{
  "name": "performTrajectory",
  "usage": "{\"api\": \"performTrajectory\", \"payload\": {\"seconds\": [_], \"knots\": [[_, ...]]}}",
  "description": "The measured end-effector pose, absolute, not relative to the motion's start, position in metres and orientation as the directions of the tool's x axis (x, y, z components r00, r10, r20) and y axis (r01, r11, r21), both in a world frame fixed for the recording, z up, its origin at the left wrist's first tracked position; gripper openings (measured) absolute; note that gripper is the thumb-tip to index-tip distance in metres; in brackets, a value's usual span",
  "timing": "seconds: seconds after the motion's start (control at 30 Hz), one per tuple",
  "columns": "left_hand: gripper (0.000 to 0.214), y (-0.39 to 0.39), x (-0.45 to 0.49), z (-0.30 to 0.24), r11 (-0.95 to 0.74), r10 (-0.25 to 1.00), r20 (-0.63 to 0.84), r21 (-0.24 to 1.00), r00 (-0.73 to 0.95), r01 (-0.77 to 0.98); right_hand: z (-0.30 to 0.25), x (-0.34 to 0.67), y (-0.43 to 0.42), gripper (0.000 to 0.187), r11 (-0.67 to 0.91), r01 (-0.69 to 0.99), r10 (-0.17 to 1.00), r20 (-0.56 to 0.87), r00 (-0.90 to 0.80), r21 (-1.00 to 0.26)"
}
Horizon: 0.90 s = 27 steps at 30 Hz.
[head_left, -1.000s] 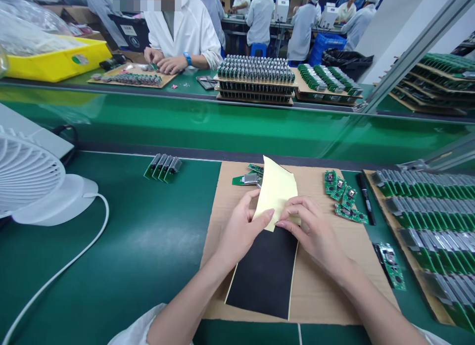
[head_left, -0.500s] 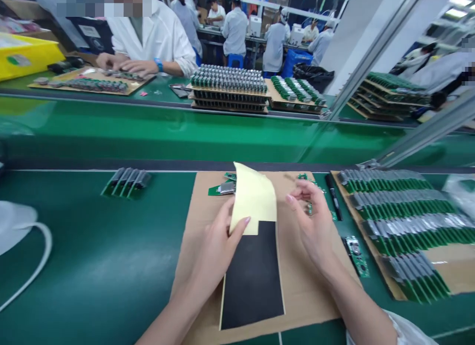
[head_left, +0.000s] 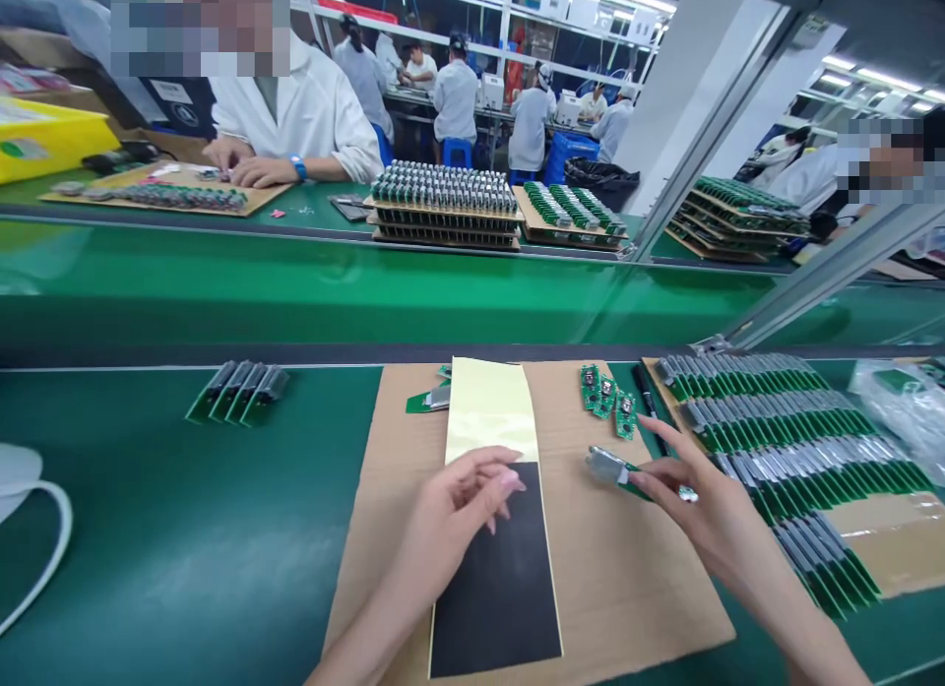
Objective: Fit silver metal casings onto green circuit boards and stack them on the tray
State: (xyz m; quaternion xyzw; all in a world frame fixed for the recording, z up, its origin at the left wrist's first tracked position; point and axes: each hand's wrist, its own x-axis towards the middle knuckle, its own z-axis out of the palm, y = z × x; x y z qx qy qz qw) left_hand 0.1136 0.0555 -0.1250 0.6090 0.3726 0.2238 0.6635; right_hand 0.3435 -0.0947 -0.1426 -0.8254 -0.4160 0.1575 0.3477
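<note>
My left hand (head_left: 467,504) hovers over a sheet of black stickers on pale yellow backing (head_left: 498,588). Its thumb and fingers are drawn together; whatever may be between them is too small to make out. The upper part of the sheet is bare yellow backing (head_left: 489,405). In my right hand (head_left: 698,494), pinched between thumb and fingers, is a green circuit board with a silver-grey block (head_left: 611,467), tilted above the cardboard (head_left: 627,588). Several small green boards (head_left: 605,396) lie just beyond that hand. Another green board (head_left: 428,401) is partly covered by the sheet.
At right, rows of upright boards (head_left: 797,460) stand on cardboard beside a black pen (head_left: 646,396) and a clear plastic bag (head_left: 897,401). Several boards (head_left: 240,391) stand at left. Across the green divider a co-worker (head_left: 295,115) sits near stacked trays of boards (head_left: 443,209).
My left hand has let go of the yellow backing, which now lies flatter, and moved down over the black part. My right hand has moved right and now holds a circuit board.
</note>
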Motion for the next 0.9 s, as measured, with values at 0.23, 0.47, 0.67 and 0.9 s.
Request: {"api": "performTrajectory", "payload": {"seconds": [0.23, 0.47, 0.67, 0.9], "knots": [[0.055, 0.046, 0.119, -0.13, 0.479, 0.649, -0.296, 0.875, 0.701, -0.074, -0.117, 0.264, -0.042, 0.077, -0.162, -0.004, 0.826, -0.138, 0.547, -0.987], [0.061, 0.05, 0.117, -0.117, 0.523, 0.757, -0.337, 0.826, 0.559, -0.21, -0.135, 0.253, -0.027, 0.038, -0.07, 0.015, 0.765, -0.044, 0.642, -0.997], [0.074, 0.05, 0.118, -0.127, 0.599, 0.653, -0.356, 0.783, 0.668, -0.168, -0.137, 0.265, -0.028, 0.021, -0.078, -0.092, 0.788, -0.118, 0.604, -0.993], [0.063, 0.05, 0.118, -0.124, 0.609, 0.638, -0.397, 0.784, 0.659, -0.117, -0.135, 0.259, -0.03, 0.022, -0.105, -0.251, 0.815, -0.228, 0.533, -0.962]]}}
